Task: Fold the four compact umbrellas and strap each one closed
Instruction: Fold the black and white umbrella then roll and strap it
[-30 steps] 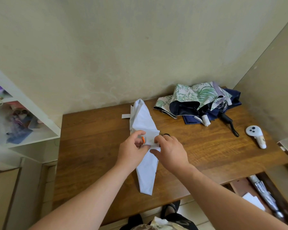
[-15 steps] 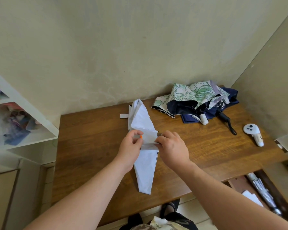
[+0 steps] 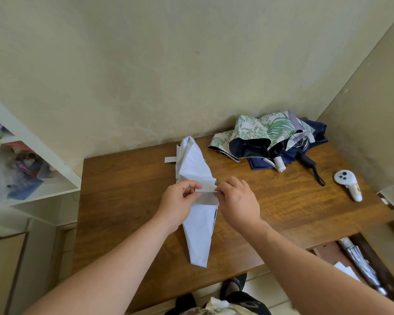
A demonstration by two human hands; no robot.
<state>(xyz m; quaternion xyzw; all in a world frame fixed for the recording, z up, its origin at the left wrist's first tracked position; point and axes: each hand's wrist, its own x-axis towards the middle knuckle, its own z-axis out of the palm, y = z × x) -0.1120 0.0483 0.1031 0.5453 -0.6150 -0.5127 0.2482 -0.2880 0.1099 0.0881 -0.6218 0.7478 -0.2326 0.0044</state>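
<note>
Both hands pinch the middle of the long white cloth umbrella [image 3: 197, 226], left hand [image 3: 179, 202] and right hand [image 3: 239, 201] side by side, on the brown wooden table [image 3: 123, 201].

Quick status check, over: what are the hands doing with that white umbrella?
Left hand and right hand both pinching white umbrella mid-length, flat on table. Strap not closed. Floral umbrella unfolded behind. Nothing blocking.

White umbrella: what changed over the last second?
Both hands closed in on a fold across the middle of the white umbrella: the left hand and right hand now pinch it from either side, covering most of the orange bit. The umbrella, floral umbrella and white controller stayed put.
</note>
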